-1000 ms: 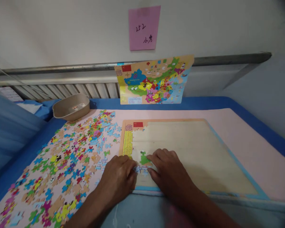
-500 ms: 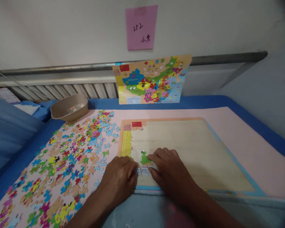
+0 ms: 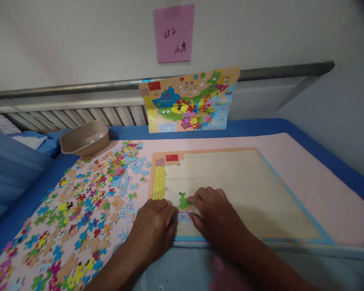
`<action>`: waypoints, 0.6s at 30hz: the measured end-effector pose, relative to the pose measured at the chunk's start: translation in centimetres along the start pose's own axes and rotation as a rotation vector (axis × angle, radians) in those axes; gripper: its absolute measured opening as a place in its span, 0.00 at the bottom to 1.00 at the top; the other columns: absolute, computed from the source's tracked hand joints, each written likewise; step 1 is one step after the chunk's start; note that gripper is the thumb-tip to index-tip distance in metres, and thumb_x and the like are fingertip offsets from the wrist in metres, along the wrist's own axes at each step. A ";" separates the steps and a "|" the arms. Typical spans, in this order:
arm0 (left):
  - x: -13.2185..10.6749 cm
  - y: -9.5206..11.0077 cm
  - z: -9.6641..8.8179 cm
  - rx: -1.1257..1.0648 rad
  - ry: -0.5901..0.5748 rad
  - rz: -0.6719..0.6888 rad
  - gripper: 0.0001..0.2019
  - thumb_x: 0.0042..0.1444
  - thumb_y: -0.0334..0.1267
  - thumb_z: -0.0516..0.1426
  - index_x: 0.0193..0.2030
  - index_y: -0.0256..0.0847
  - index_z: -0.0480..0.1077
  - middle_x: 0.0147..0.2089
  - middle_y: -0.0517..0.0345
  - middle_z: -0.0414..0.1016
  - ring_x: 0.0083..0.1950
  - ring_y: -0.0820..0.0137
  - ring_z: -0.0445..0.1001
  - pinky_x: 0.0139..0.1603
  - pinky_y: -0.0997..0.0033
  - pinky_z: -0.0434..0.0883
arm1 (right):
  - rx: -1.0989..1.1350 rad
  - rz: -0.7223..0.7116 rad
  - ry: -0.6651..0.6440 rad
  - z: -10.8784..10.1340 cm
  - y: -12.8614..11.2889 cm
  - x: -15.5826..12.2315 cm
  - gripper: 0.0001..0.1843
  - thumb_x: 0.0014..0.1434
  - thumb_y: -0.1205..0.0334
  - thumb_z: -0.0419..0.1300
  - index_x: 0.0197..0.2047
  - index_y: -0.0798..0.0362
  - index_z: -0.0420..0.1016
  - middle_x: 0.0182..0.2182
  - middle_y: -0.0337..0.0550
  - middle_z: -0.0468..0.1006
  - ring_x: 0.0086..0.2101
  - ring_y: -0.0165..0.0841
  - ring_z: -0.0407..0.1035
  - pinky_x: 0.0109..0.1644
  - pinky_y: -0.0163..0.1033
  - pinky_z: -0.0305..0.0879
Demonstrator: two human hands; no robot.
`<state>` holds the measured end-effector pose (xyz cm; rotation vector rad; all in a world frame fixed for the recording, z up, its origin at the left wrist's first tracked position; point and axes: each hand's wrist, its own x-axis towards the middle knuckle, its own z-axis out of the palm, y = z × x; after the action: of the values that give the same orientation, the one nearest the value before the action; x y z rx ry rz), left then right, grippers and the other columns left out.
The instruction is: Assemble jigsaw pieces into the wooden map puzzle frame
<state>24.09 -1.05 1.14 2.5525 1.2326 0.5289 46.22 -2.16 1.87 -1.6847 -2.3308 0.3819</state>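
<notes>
A small cluster of jigsaw puzzle pieces (image 3: 185,203), green on top with pale blue printed ones below, lies on the lower left of the wooden puzzle board (image 3: 230,186). My left hand (image 3: 154,226) is closed at the cluster's left side, its fingers curled and its thumb and forefinger tips at the printed pieces. From the right, my right hand (image 3: 214,214) holds the cluster's edge between forefinger and thumb, the forefinger on the green part. Pieces with a red flag (image 3: 172,158) and a yellow column (image 3: 158,184) sit along the board's upper left edge.
Many loose puzzle pieces (image 3: 87,202) spread over the pink sheet left of the board. Behind them stands a beige basin (image 3: 85,139) with a few pieces inside. A printed map picture (image 3: 189,103) leans against the metal rail (image 3: 279,72). A pink note (image 3: 174,34) hangs on the wall.
The whole view has shifted slightly, so the surroundings sit a little further left. Both hands keep nearly the same hold at the puzzle pieces.
</notes>
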 end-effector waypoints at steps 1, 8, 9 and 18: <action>0.0 0.0 0.1 0.001 -0.001 -0.001 0.11 0.56 0.25 0.59 0.40 0.43 0.79 0.36 0.57 0.78 0.38 0.61 0.74 0.40 0.62 0.67 | 0.005 0.000 -0.002 0.0 0.0 0.0 0.10 0.65 0.65 0.73 0.48 0.49 0.82 0.44 0.44 0.78 0.46 0.46 0.68 0.51 0.49 0.51; 0.0 -0.3 0.2 -0.025 -0.009 -0.006 0.11 0.57 0.25 0.60 0.42 0.44 0.79 0.37 0.57 0.78 0.39 0.61 0.75 0.40 0.62 0.68 | 0.012 0.009 -0.013 -0.1 0.1 -0.2 0.09 0.64 0.66 0.73 0.47 0.49 0.82 0.44 0.44 0.79 0.46 0.45 0.68 0.51 0.49 0.52; 0.1 -0.3 0.2 -0.027 -0.011 -0.007 0.11 0.57 0.25 0.60 0.42 0.44 0.79 0.37 0.57 0.78 0.39 0.61 0.75 0.40 0.62 0.68 | 0.009 0.007 -0.011 0.0 0.1 -0.2 0.09 0.64 0.66 0.73 0.48 0.49 0.82 0.44 0.44 0.79 0.46 0.45 0.68 0.51 0.49 0.52; -0.4 -0.2 -0.8 -0.026 0.037 0.021 0.08 0.62 0.26 0.57 0.38 0.43 0.75 0.34 0.58 0.76 0.36 0.63 0.73 0.39 0.63 0.65 | 0.024 0.011 -0.033 -0.1 0.2 -0.1 0.08 0.66 0.66 0.71 0.48 0.49 0.82 0.44 0.45 0.78 0.46 0.45 0.68 0.51 0.49 0.53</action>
<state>23.33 -1.19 1.65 2.5482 1.2041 0.5959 46.42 -2.24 1.87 -1.6940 -2.3314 0.4416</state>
